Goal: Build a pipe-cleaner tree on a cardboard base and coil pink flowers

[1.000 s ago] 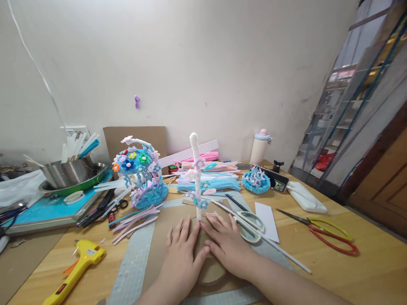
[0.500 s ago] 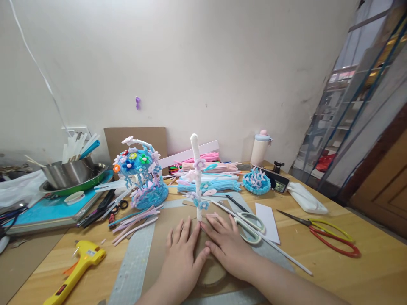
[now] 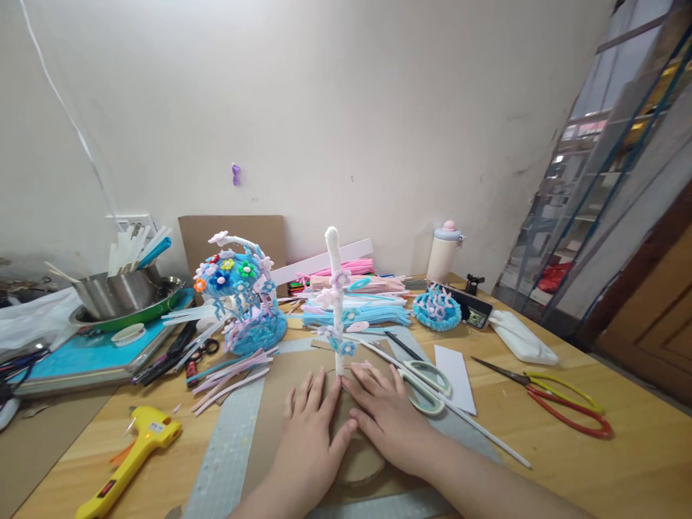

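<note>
My left hand [image 3: 308, 436] lies flat on a sheet of brown cardboard [image 3: 264, 425], fingers stretched out. Beside it my right hand [image 3: 386, 422] rests in the same way, the thumbs close together. Both index fingertips come to the foot of an upright white fuzzy stem [image 3: 334, 252], one on each side. Pink, lilac and blue flowers [image 3: 346, 348] sit along the stem. Under my palms a round cardboard piece [image 3: 363, 468] shows in part; my hands cover the rest. White-handled scissors [image 3: 429, 386] and a thin white stick [image 3: 486, 430] lie right of my right hand.
Left stand a yellow glue gun [image 3: 132, 458] and a blue flowered pipe-cleaner ornament [image 3: 238, 288]. Pipe-cleaner bundles [image 3: 357, 316] lie behind the stem. Right are a blue fuzzy basket [image 3: 437, 310], a phone [image 3: 478, 315], red-and-yellow-handled scissors [image 3: 567, 411] and a bottle [image 3: 443, 252].
</note>
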The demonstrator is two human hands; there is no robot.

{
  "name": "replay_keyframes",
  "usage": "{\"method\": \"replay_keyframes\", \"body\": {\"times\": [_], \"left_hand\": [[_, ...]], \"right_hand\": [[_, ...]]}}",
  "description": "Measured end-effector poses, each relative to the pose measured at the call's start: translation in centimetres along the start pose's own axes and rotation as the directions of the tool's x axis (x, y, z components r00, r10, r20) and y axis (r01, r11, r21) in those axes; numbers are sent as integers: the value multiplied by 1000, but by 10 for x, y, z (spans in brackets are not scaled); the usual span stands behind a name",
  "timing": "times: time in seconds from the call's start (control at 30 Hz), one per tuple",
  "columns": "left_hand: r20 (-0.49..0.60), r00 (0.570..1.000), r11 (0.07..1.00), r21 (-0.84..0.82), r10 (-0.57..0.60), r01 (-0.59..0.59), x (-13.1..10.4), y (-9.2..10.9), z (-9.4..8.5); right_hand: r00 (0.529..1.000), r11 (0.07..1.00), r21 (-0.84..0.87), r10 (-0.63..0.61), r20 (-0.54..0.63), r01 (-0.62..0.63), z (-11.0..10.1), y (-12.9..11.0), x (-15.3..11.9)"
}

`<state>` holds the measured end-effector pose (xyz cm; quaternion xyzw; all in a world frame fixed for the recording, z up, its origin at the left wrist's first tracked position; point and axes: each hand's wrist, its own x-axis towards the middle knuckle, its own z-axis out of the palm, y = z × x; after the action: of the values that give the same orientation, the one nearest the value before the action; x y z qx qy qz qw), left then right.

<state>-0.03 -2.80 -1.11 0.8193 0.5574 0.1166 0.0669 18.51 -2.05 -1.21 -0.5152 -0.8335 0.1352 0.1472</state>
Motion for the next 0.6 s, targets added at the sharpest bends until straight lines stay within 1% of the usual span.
{"method": "replay_keyframes", "body": {"times": [0.3, 0.6], "left_hand": [[2, 1000, 1000, 9, -3, 3, -1, 1, 0], [-5, 1000, 1000, 11, 5, -5, 1, 0, 1]], "right_hand": [[1000, 1000, -3, -7, -19, 7, 2, 0, 0], [1000, 1000, -4, -1, -10, 1, 1, 0, 0]]}}
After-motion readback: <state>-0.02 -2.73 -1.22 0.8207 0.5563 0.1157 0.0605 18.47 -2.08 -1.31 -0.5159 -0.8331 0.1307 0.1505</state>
